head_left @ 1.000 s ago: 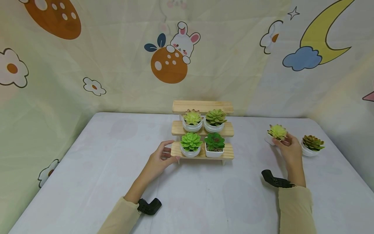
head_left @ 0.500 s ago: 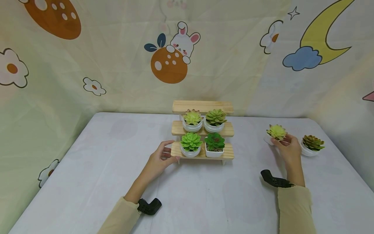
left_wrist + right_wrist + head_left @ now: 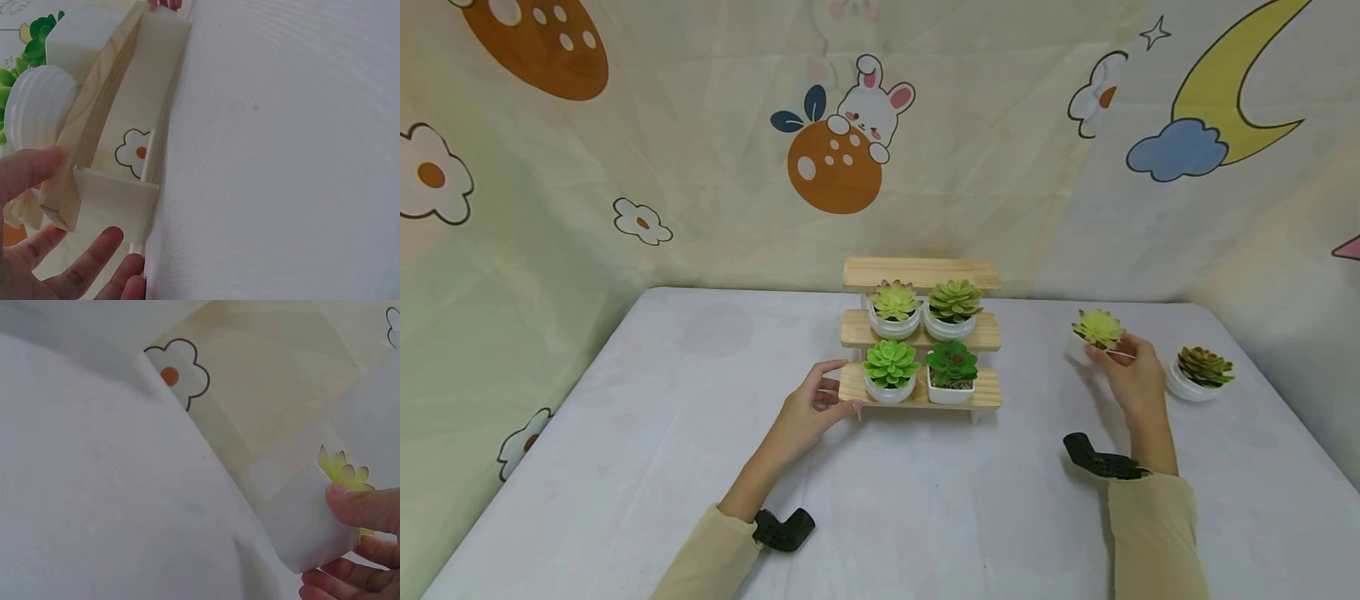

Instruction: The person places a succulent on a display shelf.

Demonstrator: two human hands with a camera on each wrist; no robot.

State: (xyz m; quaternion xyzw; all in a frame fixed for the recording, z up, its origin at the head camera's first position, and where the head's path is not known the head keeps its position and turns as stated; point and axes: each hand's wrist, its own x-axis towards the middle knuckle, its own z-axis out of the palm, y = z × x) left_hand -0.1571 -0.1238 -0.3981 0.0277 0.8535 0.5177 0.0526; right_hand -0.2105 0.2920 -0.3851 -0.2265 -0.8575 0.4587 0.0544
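My left hand [image 3: 808, 412] pinches the left end of the lowest plank of a three-tier wooden plant stand [image 3: 921, 273] between thumb and forefinger; its other fingers spread loosely below the plank [image 3: 100, 119]. On the stand's lower two tiers sit potted succulents: a bright green one [image 3: 890, 364], a dark green one in a square pot [image 3: 951, 364], a red-tipped one [image 3: 894, 302] and a green one [image 3: 953, 302]. At the right, my right hand [image 3: 1135, 375] holds a yellow-green succulent [image 3: 1099, 329] by its white pot [image 3: 309, 519], tilted, with a shadow on the cloth below.
A brownish succulent in a white round pot [image 3: 1198, 375] stands just right of my right hand. The white-covered table [image 3: 1000, 517] meets a cartoon-printed curtain [image 3: 722, 150] behind the stand. The stand's top plank carries nothing.
My right hand has shifted left and slightly up with the yellow-green succulent, away from the brownish one. My left hand and the stand have stayed put.
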